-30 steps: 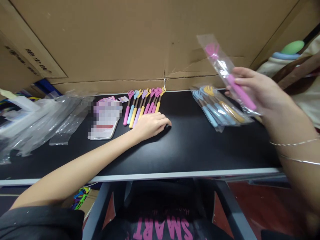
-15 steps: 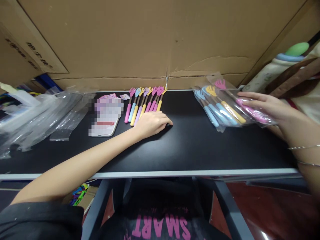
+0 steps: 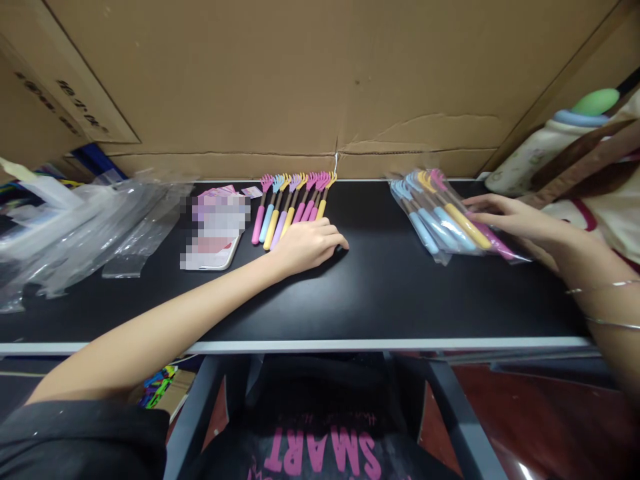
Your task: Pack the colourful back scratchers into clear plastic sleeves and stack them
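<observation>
Several bagged back scratchers with blue and yellow handles overlap at the right of the black table. Beside them lies a bagged pink back scratcher, tilted the same way. My right hand has its fingers on the upper part of the pink handle; its thumb is mostly hidden. A row of unbagged back scratchers in pink, blue, yellow and purple stands out left of centre, claw ends toward the cardboard. Over the lower ends of some handles rests my left hand, fingers curled, with nothing visible in them.
Clear plastic bags are heaped on the left. A phone, partly blurred out, lies near small pink cards. Tall cardboard closes off the back edge. At the right stands a bottle with a green top.
My right hand has moved left and brought the bagged pink back scratcher down against the other bagged ones. The left hand has stayed in place.
</observation>
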Demonstrator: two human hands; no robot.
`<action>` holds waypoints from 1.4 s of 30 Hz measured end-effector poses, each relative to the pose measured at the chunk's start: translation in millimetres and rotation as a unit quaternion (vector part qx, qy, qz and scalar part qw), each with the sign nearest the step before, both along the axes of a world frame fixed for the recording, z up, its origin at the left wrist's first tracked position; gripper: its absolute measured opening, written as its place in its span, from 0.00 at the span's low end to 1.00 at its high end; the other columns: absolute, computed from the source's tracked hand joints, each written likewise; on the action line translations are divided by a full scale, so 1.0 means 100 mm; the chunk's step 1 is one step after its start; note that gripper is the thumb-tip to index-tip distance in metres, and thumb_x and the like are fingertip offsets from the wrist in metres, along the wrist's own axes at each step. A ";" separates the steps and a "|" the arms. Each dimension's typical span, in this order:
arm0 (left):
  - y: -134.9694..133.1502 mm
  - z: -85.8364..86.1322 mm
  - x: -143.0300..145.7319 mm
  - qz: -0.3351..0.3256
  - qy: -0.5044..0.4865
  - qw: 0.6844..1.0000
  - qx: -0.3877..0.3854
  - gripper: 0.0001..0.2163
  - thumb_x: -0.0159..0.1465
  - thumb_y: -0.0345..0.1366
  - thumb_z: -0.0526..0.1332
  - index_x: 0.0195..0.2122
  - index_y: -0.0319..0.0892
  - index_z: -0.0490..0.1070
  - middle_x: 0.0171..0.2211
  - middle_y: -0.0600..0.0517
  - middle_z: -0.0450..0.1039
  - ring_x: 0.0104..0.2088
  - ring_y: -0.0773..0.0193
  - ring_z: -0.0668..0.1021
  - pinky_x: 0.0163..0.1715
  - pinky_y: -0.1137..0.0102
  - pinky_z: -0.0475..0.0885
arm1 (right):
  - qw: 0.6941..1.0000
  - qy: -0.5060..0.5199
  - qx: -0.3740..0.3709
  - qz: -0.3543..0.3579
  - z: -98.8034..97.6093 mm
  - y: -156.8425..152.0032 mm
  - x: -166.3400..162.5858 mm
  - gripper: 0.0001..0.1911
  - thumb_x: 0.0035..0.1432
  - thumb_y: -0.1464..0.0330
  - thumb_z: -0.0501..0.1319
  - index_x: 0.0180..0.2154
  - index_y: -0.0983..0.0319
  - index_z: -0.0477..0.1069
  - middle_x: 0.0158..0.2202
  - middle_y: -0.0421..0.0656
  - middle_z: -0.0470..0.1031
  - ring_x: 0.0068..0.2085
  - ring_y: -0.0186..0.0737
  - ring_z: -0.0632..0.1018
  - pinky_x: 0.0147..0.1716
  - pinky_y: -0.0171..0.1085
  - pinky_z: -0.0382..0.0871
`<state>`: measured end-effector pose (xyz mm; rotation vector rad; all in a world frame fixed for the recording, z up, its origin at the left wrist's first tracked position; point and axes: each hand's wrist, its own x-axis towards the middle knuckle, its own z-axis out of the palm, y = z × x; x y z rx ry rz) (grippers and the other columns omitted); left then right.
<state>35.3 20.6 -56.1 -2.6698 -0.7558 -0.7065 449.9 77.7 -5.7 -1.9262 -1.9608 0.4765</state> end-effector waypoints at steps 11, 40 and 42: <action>0.01 -0.02 0.01 0.006 0.000 1.000 -0.009 0.13 0.69 0.29 0.52 0.41 0.44 0.77 0.38 0.54 0.79 0.39 0.65 0.77 0.36 0.72 0.69 | 0.970 -0.215 0.080 0.086 -0.02 0.13 0.07 0.23 0.60 0.67 0.59 0.54 0.73 0.72 0.51 0.67 0.74 0.50 0.56 0.74 0.51 0.49 0.64; 0.03 -0.04 0.02 0.010 0.004 1.000 -0.003 0.13 0.69 0.29 0.52 0.42 0.45 0.77 0.37 0.53 0.77 0.38 0.64 0.77 0.36 0.70 0.68 | 0.858 -0.218 0.270 0.379 -0.36 -0.35 -1.85 0.11 0.66 0.70 0.51 0.43 0.62 0.71 0.40 0.48 0.75 0.43 0.45 0.74 0.39 0.39 0.67; 0.03 -0.03 0.02 0.015 0.015 1.000 -0.003 0.12 0.69 0.29 0.52 0.43 0.45 0.76 0.37 0.52 0.77 0.38 0.64 0.77 0.36 0.70 0.68 | 0.860 -0.211 0.269 0.378 -0.38 -0.36 -1.84 0.11 0.66 0.70 0.51 0.44 0.62 0.71 0.40 0.48 0.75 0.43 0.46 0.73 0.40 0.40 0.67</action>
